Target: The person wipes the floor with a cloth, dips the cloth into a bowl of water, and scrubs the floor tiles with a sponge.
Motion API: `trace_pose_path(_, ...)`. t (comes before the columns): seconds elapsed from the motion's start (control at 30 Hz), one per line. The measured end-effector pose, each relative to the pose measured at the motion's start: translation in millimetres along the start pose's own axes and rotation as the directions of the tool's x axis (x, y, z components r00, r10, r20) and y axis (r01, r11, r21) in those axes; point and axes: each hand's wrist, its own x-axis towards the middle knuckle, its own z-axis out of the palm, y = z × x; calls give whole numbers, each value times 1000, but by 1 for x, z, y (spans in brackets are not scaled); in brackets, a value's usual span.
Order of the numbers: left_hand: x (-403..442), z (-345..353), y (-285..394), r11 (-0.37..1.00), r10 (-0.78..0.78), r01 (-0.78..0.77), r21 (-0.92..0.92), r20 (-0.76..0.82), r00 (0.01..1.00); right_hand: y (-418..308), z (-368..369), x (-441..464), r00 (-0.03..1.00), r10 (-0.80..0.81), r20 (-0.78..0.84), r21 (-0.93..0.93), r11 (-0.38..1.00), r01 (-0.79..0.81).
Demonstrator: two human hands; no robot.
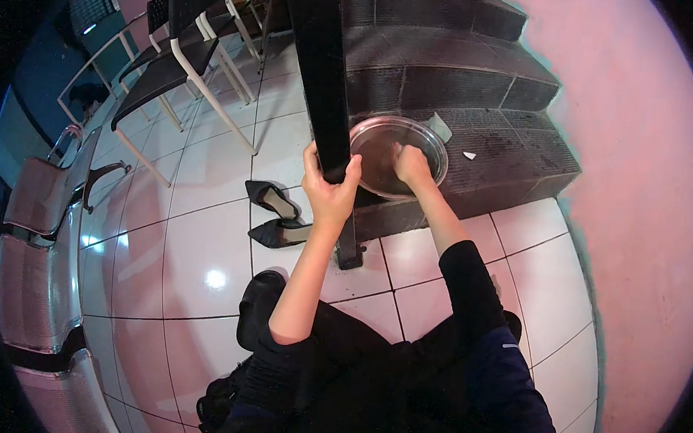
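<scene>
Grip on post (317, 66), reach over basin (375, 159)

Left hand (329, 196) clasps post. Right hand (413, 166) curled over basin's inside; cannot tell if anything held. Basin sits on bottom step (523, 145) beside post, white fragment (469, 155) near. Dark shoes (270, 232) on floor (204, 244).

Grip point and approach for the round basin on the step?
I'd take the rim of the basin at two opposite points, near and far, from above on the right. It's wide, round and open, so a one-sided lift could tip it. The black post crowds the left side; the right rim faces bare step.
</scene>
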Motion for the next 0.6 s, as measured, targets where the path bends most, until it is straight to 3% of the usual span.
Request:
trace_pose_path(0.3,1,1,-9,1000,5,-5,8,-10,1000,-3,-11,-3,995,-53,-85,54,997,58)
trace_pose_path(0.33,2,2,-12,1000,25,-25,-1,-19,999,-4,-15,-3,985,-71,-157,75,994,83)
trace_pose_path(0.43,4,3,-16,999,42,-43,-11,-26,999,-2,-31,-23,928,-130,-348,213,953,214)
trace_pose_path(0.5,3,3,-16,999,25,-27,-46,-28,999,8,-44,-52,849,-275,-452,228,884,408)
trace_pose_path(0.6,3,3,-8,998,2,-3,-67,-20,1000,31,-44,-121,846,-283,-451,343,821,457)
